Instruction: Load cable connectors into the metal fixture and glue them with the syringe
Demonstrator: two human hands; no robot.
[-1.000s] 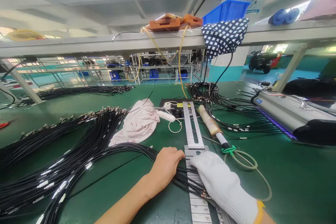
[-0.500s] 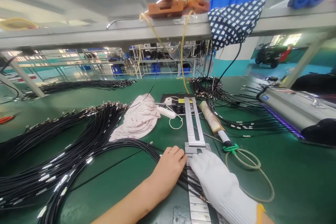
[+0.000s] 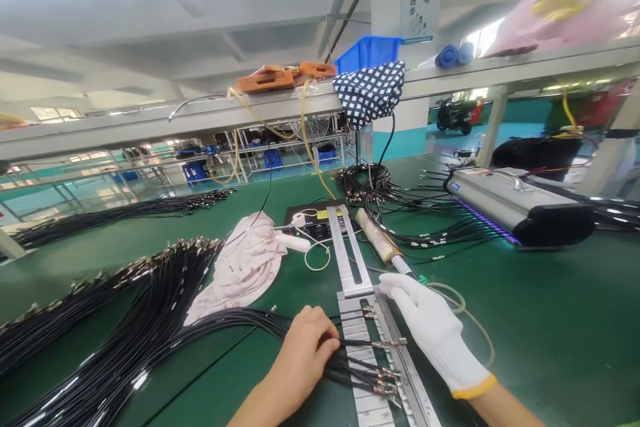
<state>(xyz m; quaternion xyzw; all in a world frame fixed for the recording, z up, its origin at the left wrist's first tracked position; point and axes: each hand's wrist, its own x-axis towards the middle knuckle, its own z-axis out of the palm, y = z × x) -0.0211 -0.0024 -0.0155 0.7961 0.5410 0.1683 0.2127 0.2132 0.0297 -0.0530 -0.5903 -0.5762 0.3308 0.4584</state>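
Note:
My bare left hand [image 3: 309, 340] is closed around black cables [image 3: 345, 343] at the left side of a slotted metal fixture [image 3: 356, 327]. The cables' metal-tipped ends [image 3: 387, 383] lie across the fixture, one reaching farther right than the others. My right hand [image 3: 427, 317], in a white glove with a yellow cuff, is at the fixture's right edge with thumb and fingers apart and nothing visible between them. Just beyond it lies a tape-wrapped, pen-like tool [image 3: 377, 237] with a pale cord; the hand partly hides its lower end.
A crumpled pale cloth [image 3: 243, 263] and thick bundles of black cable [image 3: 165, 300] lie to the left. Behind the fixture is a black control box [image 3: 295, 215]. At right stands a silver lamp housing [image 3: 505, 193] glowing violet underneath. An overhead shelf [image 3: 200, 113] crosses the view.
My right hand has moved off the cables to the fixture's right side, uncovering the cable ends. My left hand remains on the cables. The camera view has turned to the right and upward.

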